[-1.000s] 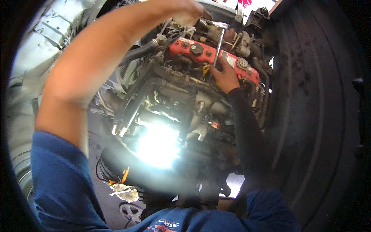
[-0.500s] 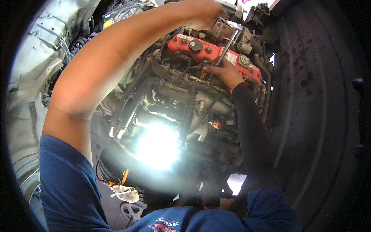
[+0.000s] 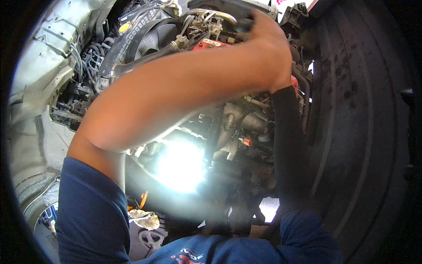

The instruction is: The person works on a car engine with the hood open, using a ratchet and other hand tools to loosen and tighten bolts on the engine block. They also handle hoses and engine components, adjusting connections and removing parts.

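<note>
Forearm blocks most of the engine bay

Engine [image 3: 237, 123] parts filled the middle of the view, but the person's left forearm lay across them and hid much of the red cover [image 3: 211, 44], of which only a small strip showed beside the arm. The left hand [image 3: 268, 48] was seen from the back, curled over something dark near the curved metal pipe [image 3: 211, 13]; what the fingers gripped, and how tightly, could not be told. The right hand was hidden behind the left wrist, with only its dark sleeve [image 3: 288, 145] rising toward it, so its fingers could not be judged. A bright glare [image 3: 182, 167] washed out the lower engine. A tyre [image 3: 360, 132] curved down the right edge.

Half a second earlier the red cover, the wrench shaft and the right hand on it were all in plain sight; the left arm had since swung lower and closer, covering them.
</note>
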A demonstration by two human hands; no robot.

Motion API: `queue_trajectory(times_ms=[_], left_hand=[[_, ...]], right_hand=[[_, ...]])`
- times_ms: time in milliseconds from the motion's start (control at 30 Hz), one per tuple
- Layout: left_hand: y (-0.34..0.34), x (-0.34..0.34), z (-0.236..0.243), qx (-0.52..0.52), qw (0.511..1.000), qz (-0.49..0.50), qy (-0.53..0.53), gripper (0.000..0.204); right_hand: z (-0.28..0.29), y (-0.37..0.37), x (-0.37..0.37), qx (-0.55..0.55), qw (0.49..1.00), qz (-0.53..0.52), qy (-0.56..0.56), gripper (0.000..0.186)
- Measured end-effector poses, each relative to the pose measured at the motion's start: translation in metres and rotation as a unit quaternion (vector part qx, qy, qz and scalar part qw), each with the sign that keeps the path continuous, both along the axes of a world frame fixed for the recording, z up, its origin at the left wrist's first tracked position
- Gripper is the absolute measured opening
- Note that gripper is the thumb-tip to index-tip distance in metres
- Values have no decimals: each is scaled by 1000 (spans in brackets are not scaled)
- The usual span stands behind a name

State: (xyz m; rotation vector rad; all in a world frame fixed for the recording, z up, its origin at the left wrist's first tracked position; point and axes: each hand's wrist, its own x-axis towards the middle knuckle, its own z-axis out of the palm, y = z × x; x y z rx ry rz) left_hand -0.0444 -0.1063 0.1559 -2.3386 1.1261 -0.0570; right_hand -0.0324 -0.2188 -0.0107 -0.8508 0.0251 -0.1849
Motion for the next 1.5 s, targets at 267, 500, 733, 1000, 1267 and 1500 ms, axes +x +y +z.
queue_trajectory(times_ms=[267,500,733,1000,1267,1500], left_hand=[[49,111,-60,-385,921,50,25,55],[41,149,-97,-462,886,-34,19,55],[33,56,-9,-195,980,20,25,35],[55,146,-70,-380,924,-31,-17,45],[28,-12,-16,-91,978,-50,-179,40],[50,166,-89,-418,908,18,6,37]], right_hand=[[21,19,18,-52,996,54,42,48],[21,20,24,-1,994,98,45,63],[2,28,27,-41,997,13,65,64],[17,34,26,-81,992,22,94,65],[-16,16,29,4,998,-13,66,54],[7,32,32,-114,987,39,105,66]])
